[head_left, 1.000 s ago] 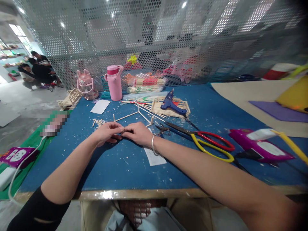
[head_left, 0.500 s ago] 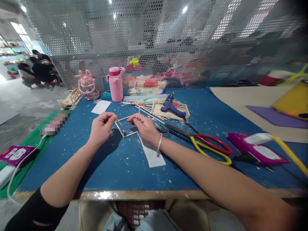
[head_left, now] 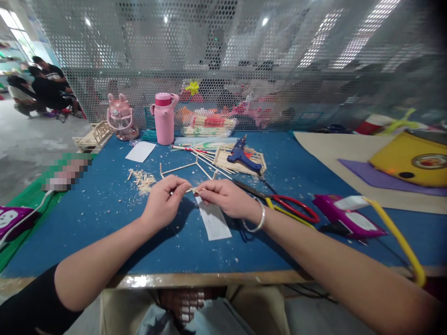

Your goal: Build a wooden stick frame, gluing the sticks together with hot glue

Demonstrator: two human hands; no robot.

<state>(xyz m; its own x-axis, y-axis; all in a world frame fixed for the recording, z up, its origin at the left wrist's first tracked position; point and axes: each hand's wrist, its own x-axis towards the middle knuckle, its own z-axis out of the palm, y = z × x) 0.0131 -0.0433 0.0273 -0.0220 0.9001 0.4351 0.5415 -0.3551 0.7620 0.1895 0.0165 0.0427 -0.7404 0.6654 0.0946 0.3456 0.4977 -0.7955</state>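
Observation:
My left hand [head_left: 165, 201] and my right hand [head_left: 226, 199] are close together above the blue table, thumbs and fingertips pinched. Between them runs a thin wooden stick [head_left: 193, 190], one end in each pinch. Just beyond my fingers a frame of thin wooden sticks [head_left: 179, 168] stands on the table, short posts rising at its corners; my hands hide its near side. Partly below my right hand lies a narrow strip of white paper [head_left: 214, 223]. A pile of wood shavings [head_left: 142, 180] is left of the frame.
Behind the frame are loose sticks [head_left: 206, 160] and a blue glue gun [head_left: 242, 156] on a flat stick panel. Scissors [head_left: 293, 207] and a purple device [head_left: 349, 216] lie rightward. A pink bottle [head_left: 164, 121] and a clear jug [head_left: 120, 118] stand near the perforated metal screen [head_left: 139, 60].
My hands have come together nearer the table's front edge, with the stick now between them. The frame, earlier between my hands, now shows beyond them. The view has shifted a little right.

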